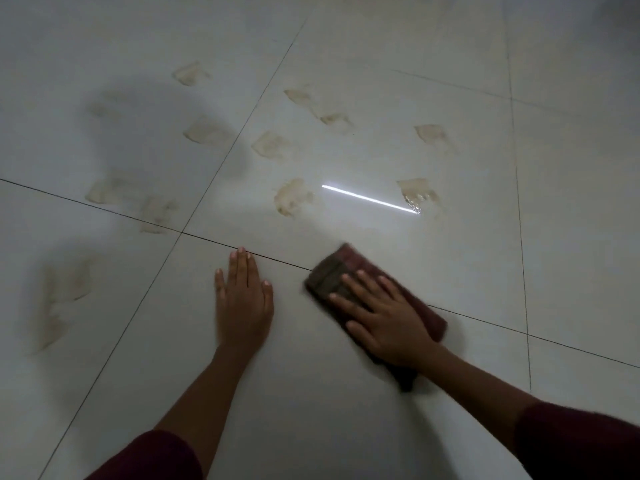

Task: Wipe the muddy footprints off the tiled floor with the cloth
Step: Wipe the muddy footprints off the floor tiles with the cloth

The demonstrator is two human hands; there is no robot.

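Observation:
A folded dark reddish-brown cloth (334, 271) lies on the pale tiled floor (311, 393). My right hand (388, 317) presses flat on it, fingers spread and straight. My left hand (242, 299) rests flat on the bare tile to the left of the cloth, fingertips at a grout line. Several tan muddy footprints mark the tiles beyond: one just ahead of the cloth (292, 197), one to its right (417, 194), others farther back (272, 145) and at the left (65, 303).
Dark grout lines cross the floor. A bright reflected strip of light (370, 199) lies between two footprints. My shadow darkens the left tiles. Dark red sleeves cover both forearms at the bottom.

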